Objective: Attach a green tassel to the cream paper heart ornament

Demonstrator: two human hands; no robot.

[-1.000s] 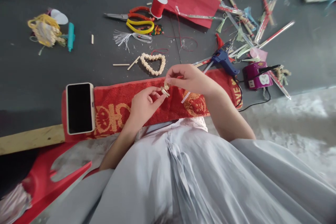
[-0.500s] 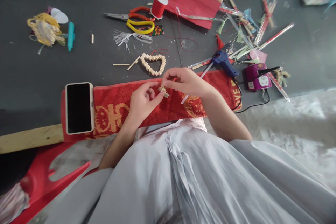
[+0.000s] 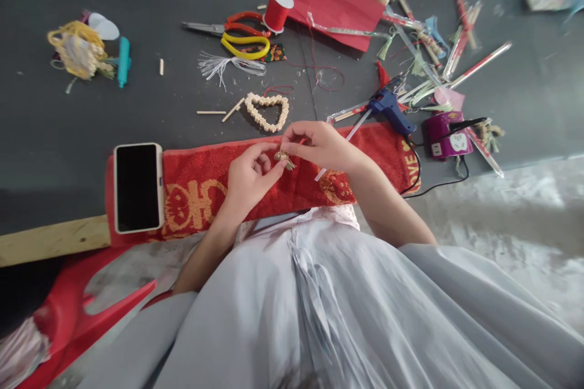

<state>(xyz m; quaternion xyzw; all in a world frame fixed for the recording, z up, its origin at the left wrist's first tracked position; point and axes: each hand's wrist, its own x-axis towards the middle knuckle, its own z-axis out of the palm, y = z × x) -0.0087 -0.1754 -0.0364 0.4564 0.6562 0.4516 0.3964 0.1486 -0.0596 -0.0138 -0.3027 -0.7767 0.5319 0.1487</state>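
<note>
Lowered slightly over one red towel, left hand and right hand share a pinching grip on one straw piece, beside one phone.

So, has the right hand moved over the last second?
Yes, slightly: the right hand, pinching the small straw piece, has slid left and toward the person, judged against the bead heart.

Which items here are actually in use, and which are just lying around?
In use:
- left hand and right hand, both pinching the small woven piece
- red towel, under the hands

Lying about, untouched:
- phone, on the towel's end
- woven heart
- glue gun
- scissors
- thread spool
- red paper
</note>
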